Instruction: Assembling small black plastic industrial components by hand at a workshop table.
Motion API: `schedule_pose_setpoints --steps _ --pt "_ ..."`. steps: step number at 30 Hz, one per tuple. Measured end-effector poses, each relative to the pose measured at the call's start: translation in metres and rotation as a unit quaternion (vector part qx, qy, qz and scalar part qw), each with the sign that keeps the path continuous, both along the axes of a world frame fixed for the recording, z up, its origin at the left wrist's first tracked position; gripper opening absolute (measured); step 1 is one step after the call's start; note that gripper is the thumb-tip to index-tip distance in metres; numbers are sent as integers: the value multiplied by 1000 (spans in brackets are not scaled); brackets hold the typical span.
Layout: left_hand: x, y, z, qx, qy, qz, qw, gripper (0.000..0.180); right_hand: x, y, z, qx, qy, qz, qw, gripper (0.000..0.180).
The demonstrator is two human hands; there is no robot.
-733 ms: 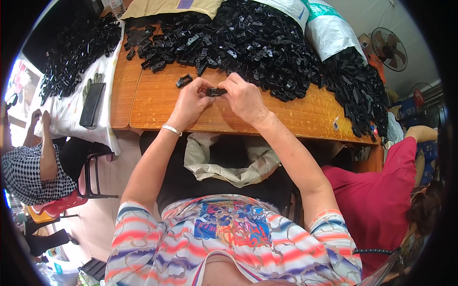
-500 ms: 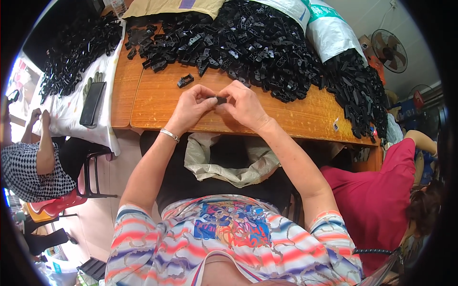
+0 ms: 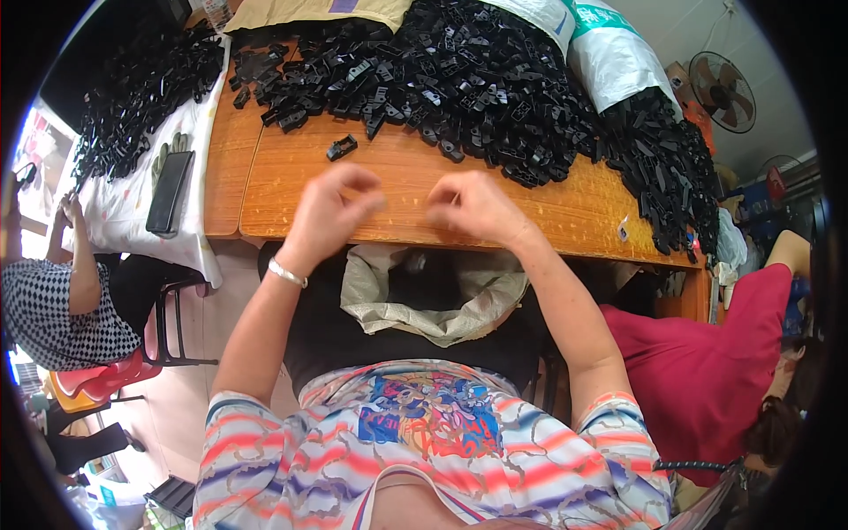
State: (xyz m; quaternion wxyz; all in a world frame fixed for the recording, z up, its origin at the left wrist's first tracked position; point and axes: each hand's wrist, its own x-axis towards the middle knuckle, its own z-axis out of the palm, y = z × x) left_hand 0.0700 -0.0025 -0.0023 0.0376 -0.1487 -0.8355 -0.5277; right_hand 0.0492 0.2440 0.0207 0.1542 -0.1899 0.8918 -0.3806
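Wooden table (image 3: 300, 199), seen from above. Both bare hands raised over its near edge, well apart, knuckles up.

Left hand (image 3: 329, 214): half open, fingers bent, thumb apart from fingertips; motion blur on the tips. Silvery bracelet (image 3: 288, 273) at that wrist. Right hand (image 3: 477, 208): fingers curled in toward the thumb, tips blurred; cannot tell whether it grips anything.

One black plastic housing (image 3: 342, 147) lies by itself on bare wood, just beyond the left hand, a little short of the main heap (image 3: 433, 93). Heap is of similar small black mouldings, loose, spread across the far half of the table. At its right end, a pile of slimmer black strips (image 3: 649, 163) spills down toward the table's right corner, under the mouth of a white bag with a green band (image 3: 614, 62). Tan bag (image 3: 318, 15) and another white bag (image 3: 543, 19) lie behind the heap.

Below the table edge, at the lap: open woven sack (image 3: 424, 323), mouth up, rim folded; small pale blur inside, too smeared to identify.

Left side: white cloth (image 3: 199, 168) bearing more black parts (image 3: 141, 106), a dark phone-like slab (image 3: 170, 193) and a greyish glove (image 3: 181, 143) beside it. Co-worker in checked top (image 3: 66, 305) sits there, hands close together. Co-worker in crimson top (image 3: 698, 371) at right. Fan (image 3: 723, 91) upper right.
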Motion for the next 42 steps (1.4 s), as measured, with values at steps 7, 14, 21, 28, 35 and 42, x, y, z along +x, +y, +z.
schedule_pose_setpoints --steps 7,14,21,28,35,42 --pt "-59 -17 -35 -235 129 213 940 34 -49 -4 -34 272 319 -107 902 19" --pt "-60 -9 -41 -208 147 166 953 26 -49 -28 -24 200 246 -85 945 19" --pt "-55 -2 -33 -160 100 140 972 25 -59 -9 -40 258 334 -133 897 26" --pt "-45 9 -29 -28 4 105 994 25 -42 -31 -30 150 220 -144 953 28" --pt "-40 9 -37 178 -113 53 976 32 -40 -22 -23 -56 177 -125 975 14" --pt "-35 12 -40 316 -176 8 932 37 -40 -13 -49 81 385 50 918 18"
